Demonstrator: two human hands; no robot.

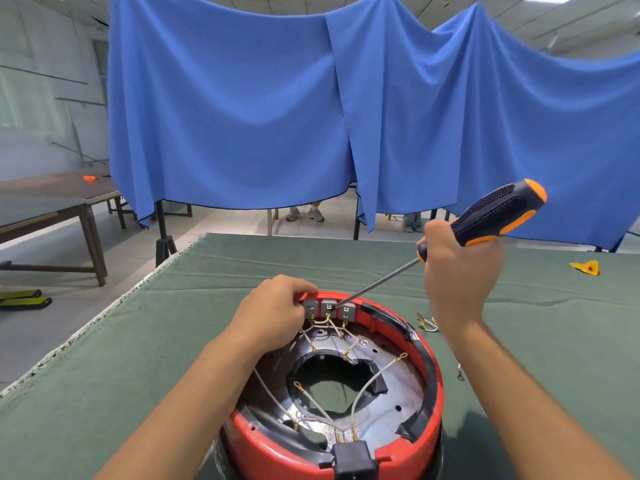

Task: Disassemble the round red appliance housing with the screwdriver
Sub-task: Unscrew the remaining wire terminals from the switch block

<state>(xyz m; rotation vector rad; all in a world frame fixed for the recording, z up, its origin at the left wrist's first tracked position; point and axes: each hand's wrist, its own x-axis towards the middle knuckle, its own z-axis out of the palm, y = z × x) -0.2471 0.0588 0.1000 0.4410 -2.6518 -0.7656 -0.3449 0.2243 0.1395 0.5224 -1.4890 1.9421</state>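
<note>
On green felt, your left hand (273,313) grips the rigid housing (429,348) rim; your right hand (457,268) clasps the screwdriver (485,220) handle, so mind those fragile terminals (328,308).

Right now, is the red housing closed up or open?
Open. The red housing has no cover on its upturned side: white wires, three grey terminal blocks and the central hole show. The screwdriver tip is at the middle block.

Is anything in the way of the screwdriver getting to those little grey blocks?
Nothing visible blocks it. The screwdriver tip already reaches the middle grey terminal block. The left hand grips the red housing rim beside them, off the shaft's path.
</note>
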